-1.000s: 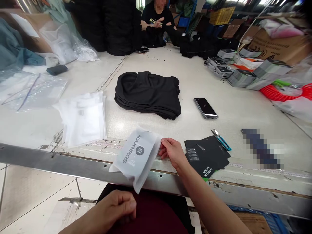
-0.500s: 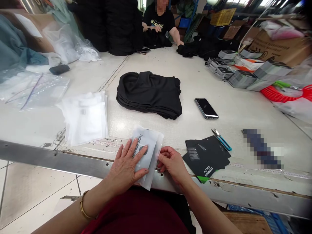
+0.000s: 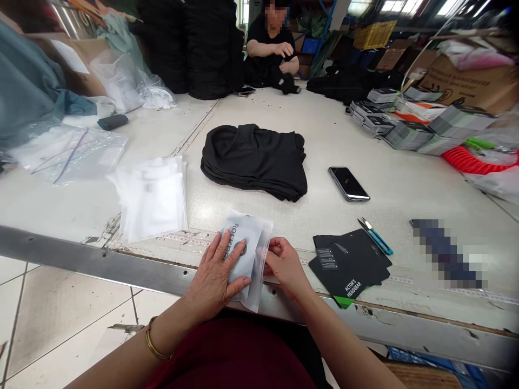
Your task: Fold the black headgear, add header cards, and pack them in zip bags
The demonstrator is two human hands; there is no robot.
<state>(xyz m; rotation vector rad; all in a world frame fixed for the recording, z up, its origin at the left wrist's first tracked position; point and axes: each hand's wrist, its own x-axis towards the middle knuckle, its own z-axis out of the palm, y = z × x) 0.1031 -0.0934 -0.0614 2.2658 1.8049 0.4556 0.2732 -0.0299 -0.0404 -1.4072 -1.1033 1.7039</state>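
Note:
A frosted plastic bag [image 3: 256, 275] with a grey printed face lies at the table's front edge. My left hand [image 3: 214, 270] rests flat on it with the fingers spread. At the bag's right edge, my right hand [image 3: 284, 267] pinches the plastic between thumb and fingers. Behind the bag is a folded stack of black fabric [image 3: 255, 162]. Several black cards [image 3: 344, 265] marked "Actor's Headgear" lie to the right of my right hand, with blue-handled thread snips [image 3: 377, 237] beside them. A pile of frosted bags [image 3: 154, 200] sits to the left.
A phone [image 3: 349, 184] lies on the table [image 3: 292, 113] to the right of the fabric. Stacks of cards [image 3: 409, 135] and a red coil [image 3: 470, 160] are at the far right. Clear plastic [image 3: 89, 151] lies at left. Across the table, a person [image 3: 271, 48] handles black fabric.
The view has shifted slightly, so the table things appear farther right. My hands keep nearly the same place on the bag. The person opposite has drawn both hands together.

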